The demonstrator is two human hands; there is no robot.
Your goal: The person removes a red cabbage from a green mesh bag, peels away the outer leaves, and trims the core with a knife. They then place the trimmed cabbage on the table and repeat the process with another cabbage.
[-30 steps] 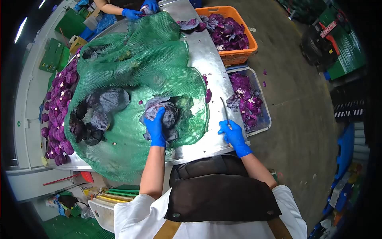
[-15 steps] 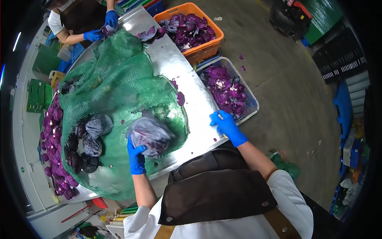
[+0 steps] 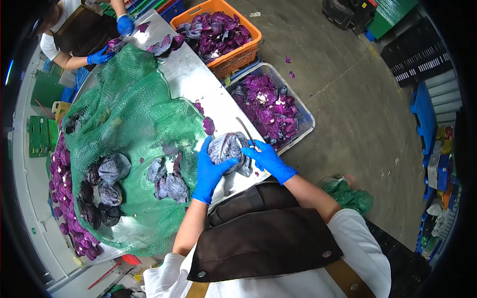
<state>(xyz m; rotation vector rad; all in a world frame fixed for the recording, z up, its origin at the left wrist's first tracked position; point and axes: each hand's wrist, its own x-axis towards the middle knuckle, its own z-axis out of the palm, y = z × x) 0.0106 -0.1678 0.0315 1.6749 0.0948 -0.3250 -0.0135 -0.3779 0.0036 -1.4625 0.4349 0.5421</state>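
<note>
A red cabbage with pale bluish outer leaves [image 3: 227, 151] is held over the metal table [image 3: 191, 82] near its front edge. My left hand [image 3: 212, 171], in a blue glove, grips the cabbage from the left. In my right hand [image 3: 268, 159], also gloved in blue, is a knife with a thin curved blade [image 3: 244, 128]; this hand's fingers touch the right side of the cabbage. Left of my hands, a green mesh net [image 3: 134, 129] holds loose cabbages and leaves [image 3: 171, 181], with darker cabbages [image 3: 113, 169] farther left.
Beyond the table's right edge stand a grey bin of purple leaves [image 3: 307, 116] and an orange crate of leaves [image 3: 233, 62]. A co-worker in blue gloves [image 3: 99, 57] is at the far left end. Many purple cabbages [image 3: 62, 174] line the left edge.
My left hand has brought the cabbage rightward off the net. My right hand has moved left to meet it, and the knife blade now shows. The co-worker's hands have moved apart.
</note>
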